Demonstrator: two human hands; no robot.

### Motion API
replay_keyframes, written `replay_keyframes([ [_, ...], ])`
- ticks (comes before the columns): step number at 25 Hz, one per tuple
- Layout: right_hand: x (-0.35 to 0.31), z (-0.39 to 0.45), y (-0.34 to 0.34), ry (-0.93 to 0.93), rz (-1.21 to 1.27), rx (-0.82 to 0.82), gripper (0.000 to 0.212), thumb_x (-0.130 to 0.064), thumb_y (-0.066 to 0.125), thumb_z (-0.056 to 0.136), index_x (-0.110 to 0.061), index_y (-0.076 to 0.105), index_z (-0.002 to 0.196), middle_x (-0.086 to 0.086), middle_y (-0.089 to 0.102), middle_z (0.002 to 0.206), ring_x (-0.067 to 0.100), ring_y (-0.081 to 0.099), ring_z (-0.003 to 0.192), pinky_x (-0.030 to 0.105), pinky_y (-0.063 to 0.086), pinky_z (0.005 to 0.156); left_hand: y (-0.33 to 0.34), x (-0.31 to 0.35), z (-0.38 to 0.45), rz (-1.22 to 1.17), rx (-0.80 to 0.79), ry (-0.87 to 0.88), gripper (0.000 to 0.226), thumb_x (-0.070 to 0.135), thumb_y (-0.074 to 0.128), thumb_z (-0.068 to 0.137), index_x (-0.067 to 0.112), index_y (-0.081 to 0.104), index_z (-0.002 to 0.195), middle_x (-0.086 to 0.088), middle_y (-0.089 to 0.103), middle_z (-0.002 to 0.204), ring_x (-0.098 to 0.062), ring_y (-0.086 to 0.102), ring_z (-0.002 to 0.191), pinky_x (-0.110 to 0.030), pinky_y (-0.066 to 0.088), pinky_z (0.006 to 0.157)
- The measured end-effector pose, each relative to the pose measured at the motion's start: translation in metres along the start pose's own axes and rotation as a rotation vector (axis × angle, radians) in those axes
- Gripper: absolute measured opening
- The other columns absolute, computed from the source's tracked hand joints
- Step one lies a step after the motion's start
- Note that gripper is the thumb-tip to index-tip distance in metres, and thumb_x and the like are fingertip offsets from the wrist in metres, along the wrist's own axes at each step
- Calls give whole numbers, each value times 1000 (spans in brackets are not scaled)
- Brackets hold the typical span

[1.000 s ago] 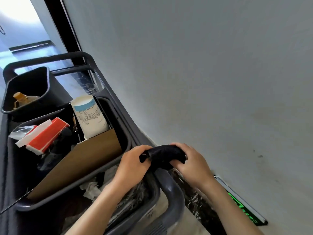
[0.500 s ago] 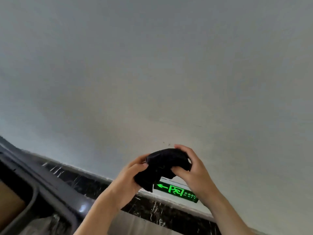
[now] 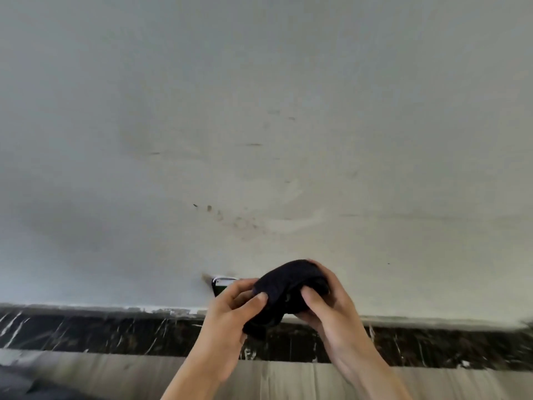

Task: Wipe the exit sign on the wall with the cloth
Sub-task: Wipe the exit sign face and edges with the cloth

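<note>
While your left hand [image 3: 227, 321] and right hand [image 3: 328, 301] squeezed the dark cloth [image 3: 288, 287], the scuffed grey wall [image 3: 259, 111] met a black marble baseboard [image 3: 115, 333].

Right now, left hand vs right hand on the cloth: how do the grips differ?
The left hand holds the cloth's left side, thumb pressed on its front; the right hand wraps over the top and right side, thumb pressed underneath at the front. The left hand covers most of the exit sign behind it; the right hand sits clear of the visible corner. Both are closed on the same bunched dark cloth.
</note>
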State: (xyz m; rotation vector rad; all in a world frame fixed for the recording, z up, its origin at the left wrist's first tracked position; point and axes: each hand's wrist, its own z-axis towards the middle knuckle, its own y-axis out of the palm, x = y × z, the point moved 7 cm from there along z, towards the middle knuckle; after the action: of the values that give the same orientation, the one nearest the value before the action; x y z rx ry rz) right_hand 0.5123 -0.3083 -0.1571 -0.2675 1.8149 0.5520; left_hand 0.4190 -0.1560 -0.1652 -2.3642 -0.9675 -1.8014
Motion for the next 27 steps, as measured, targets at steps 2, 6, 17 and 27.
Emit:
replay_keyframes([
  [2,51,19,-10,26,108,37,37,-17,70,79,-31,69,113,0,73,114,17,69,106,32,58,78,-16,-46,25,-36,22,-16,34,8,71,74,4,73,108,-20,75,100,-29,73,86,-28,59,64],
  [6,161,64,-25,39,186,22,28,-26,68,72,-29,76,99,6,75,108,19,71,100,26,57,73,-59,-140,83,-21,60,4,29,10,73,71,11,77,99,-17,76,99,-27,74,87,-26,59,64],
  [17,316,126,-43,-49,49,31,69,-42,78,57,-19,62,119,3,73,111,20,66,109,45,49,100,-132,-276,171,21,23,105,21,11,73,73,16,77,92,-12,76,97,-27,74,86,-30,59,65],
  [27,332,154,-48,60,494,253,51,-17,71,65,-12,66,116,14,74,112,24,71,97,35,54,78,-144,-254,198,319,120,208,22,14,62,96,30,77,92,1,77,97,-15,73,91,-34,61,83],
])
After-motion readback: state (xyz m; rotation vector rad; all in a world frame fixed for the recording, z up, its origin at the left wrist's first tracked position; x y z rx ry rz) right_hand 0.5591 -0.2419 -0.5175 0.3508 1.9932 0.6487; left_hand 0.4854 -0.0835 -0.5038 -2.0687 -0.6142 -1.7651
